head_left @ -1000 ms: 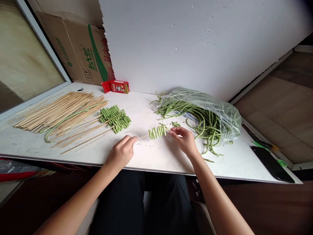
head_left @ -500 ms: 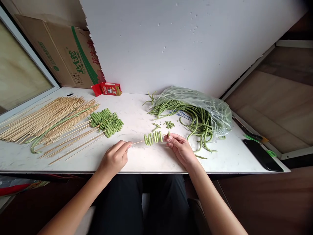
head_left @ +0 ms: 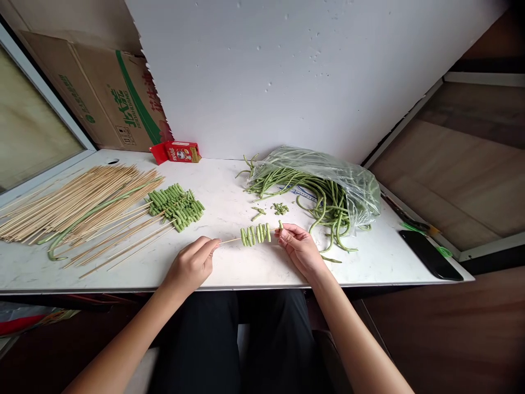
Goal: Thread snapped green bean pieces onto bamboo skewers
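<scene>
Between my two hands a thin bamboo skewer (head_left: pixel 230 241) runs level above the front of the table, carrying several short green bean pieces (head_left: pixel 255 235) side by side. My left hand (head_left: pixel 194 261) is closed in a pinch on the skewer's bare left end. At the other end, my right hand (head_left: pixel 298 246) pinches a single bean piece (head_left: pixel 281 225) at the skewer's tip; whether the tip goes into it I cannot tell. Left of my hands lies a stack of filled bean skewers (head_left: pixel 176 206), their bare ends pointing left.
A large pile of bare skewers (head_left: pixel 82 200) covers the left side, a long bean (head_left: pixel 94 212) across it. Long beans (head_left: pixel 324 197) spill from a clear plastic bag (head_left: pixel 356 183) at right. Bean scraps (head_left: pixel 280 208), a red box (head_left: pixel 182 152) and a black phone (head_left: pixel 430 256) lie around.
The view has shifted slightly. Both hands keep their hold on the skewer and the bean piece, with almost no other movement visible.
</scene>
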A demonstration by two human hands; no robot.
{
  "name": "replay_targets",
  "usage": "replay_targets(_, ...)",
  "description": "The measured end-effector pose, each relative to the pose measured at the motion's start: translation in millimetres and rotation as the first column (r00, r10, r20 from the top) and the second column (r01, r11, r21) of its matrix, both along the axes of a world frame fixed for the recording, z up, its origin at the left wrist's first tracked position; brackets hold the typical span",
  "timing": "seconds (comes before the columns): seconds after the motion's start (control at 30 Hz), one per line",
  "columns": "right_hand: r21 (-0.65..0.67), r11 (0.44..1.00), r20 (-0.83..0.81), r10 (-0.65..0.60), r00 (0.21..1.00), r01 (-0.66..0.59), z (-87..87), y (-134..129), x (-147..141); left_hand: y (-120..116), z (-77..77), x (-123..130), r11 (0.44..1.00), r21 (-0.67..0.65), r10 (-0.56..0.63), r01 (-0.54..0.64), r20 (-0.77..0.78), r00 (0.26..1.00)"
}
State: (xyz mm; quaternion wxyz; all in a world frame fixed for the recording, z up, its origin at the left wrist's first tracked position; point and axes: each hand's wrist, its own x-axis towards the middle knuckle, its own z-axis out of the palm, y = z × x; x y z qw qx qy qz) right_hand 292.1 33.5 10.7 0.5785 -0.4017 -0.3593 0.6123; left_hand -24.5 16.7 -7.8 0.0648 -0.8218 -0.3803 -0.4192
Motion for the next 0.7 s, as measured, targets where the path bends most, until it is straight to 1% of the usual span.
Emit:
replay_targets(0.2, 0.0, 1.0, 0.001, -0.002, 1.0, 0.002, -0.5, -0.1, -1.0, 0.9, 0.2, 0.8, 1.0, 0.011, -0.011, 0.011, 0.011, 1.0)
replay_targets(0.43, 0.002, 1.0, 0.027, -0.007, 1.0, 0.007, 0.6, -0.6, -1.6, 1.5, -0.5, 0.5, 1.0, -0.005, 0.006, -0.006, 0.008, 1.0)
replay_targets(0.6, 0.012, 1.0, 0.004, -0.019, 1.0, 0.019, -2.4, 0.4, 0.0, 0.8, -0.7, 0.2, 1.0, -0.013, 0.014, -0.014, 0.0, 1.0)
replay_targets(0.7, 0.009, 0.999, 0.021, -0.031, 0.999, 0.031, -4.0, 1.1, 0.7, 1.1, -0.7, 0.7, 1.0, -0.012, 0.013, -0.013, 0.003, 1.0)
